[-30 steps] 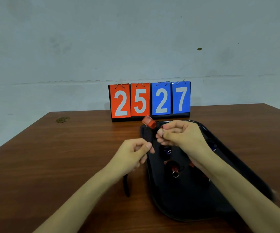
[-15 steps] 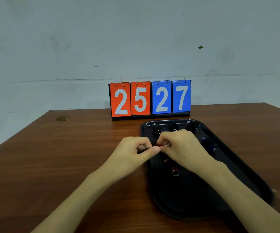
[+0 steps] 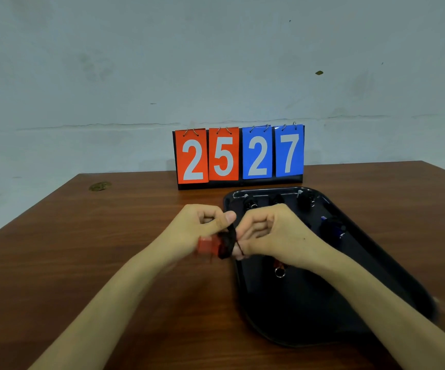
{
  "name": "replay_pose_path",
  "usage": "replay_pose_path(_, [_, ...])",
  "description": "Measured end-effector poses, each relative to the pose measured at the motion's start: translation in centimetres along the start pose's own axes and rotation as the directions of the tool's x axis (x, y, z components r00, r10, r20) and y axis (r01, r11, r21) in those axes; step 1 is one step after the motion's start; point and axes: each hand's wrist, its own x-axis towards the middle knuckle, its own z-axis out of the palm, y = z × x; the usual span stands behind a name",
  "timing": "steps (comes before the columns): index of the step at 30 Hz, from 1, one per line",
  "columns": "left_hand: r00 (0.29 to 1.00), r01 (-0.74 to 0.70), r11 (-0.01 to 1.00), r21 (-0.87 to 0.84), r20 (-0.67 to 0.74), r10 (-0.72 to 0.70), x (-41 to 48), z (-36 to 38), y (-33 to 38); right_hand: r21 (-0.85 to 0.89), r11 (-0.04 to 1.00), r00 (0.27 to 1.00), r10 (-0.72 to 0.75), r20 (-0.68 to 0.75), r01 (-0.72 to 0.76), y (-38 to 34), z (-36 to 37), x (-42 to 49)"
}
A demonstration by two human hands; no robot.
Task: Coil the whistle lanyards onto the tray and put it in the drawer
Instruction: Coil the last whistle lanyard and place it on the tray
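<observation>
Brown wooden table (image 3: 109, 249), flip scoreboard (image 3: 238, 156) at back reading 25 27, left hand (image 3: 200, 228) pinching bunched black cord lanyard (image 3: 229, 241), blurred red plastic whistle (image 3: 206, 245) below, right hand (image 3: 272, 236) gripping same lanyard, over left rim of black plastic tray (image 3: 309, 316).

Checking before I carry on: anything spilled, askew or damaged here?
Nothing spilled. One yellowish blotch near the table's far left edge looks like a stain or chip; I cannot tell which. Coiled whistles lie inside the tray.
</observation>
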Motion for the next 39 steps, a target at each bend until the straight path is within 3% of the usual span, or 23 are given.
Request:
replay_pose_path(4, [0.991, 0.131, 0.973, -0.189, 0.007, -0.133, -0.1, 0.5, -0.2, 0.220, 0.975, 0.985, 0.070, -0.160, -0.033, -0.4, -0.6, 0.2])
replay_pose_path(7, [0.992, 0.119, 0.974, -0.195, -0.020, -0.125, 0.1, 1.0, -0.7, 0.301, 0.952, 0.949, 0.139, -0.284, -0.049, -0.1, -0.8, 0.4])
replay_pose_path(10, [0.997, 0.039, 0.996, 0.082, -0.067, -0.033, 0.1, 2.0, -1.3, 0.310, 0.948, 0.905, 0.194, -0.378, -0.073, 0.4, -0.8, 0.6])
replay_pose_path(14, [0.984, -0.101, 0.873, 0.477, -0.080, 0.158, -0.1, 3.2, -1.9, 0.227, 0.965, 0.845, 0.227, -0.484, -0.130, 1.0, -1.0, 0.7])
replay_pose_path(19, [0.931, -0.169, 0.803, 0.571, -0.174, 0.320, -0.3, 3.0, -2.0, -0.084, 0.974, 0.797, 0.121, -0.591, -0.211, 1.7, -0.9, 0.7])
replay_pose_path(23, [0.866, -0.227, 0.779, 0.584, -0.244, 0.436, -0.3, 2.7, -1.7, -0.290, 0.928, 0.812, 0.025, -0.583, -0.236, 2.2, -0.4, 0.6])
replay_pose_path(28, [0.848, -0.302, 0.813, 0.498, -0.250, 0.468, -0.2, 2.4, -1.5, -0.458, 0.867, 0.871, -0.058, -0.487, -0.198, 2.3, -0.1, 0.6])
replay_pose_path(34, [0.897, -0.180, 0.973, 0.147, -0.381, 0.224, -0.3, 2.1, -0.7, -0.535, 0.843, 0.933, -0.149, -0.327, -0.052, 1.9, 0.5, 0.4])
replay_pose_path(39, [0.873, -0.122, 0.986, 0.116, -0.461, 0.162, -0.1, 1.7, -0.8, -0.631, 0.776, 0.898, -0.296, -0.325, 0.028, 1.9, 0.9, 0.1])
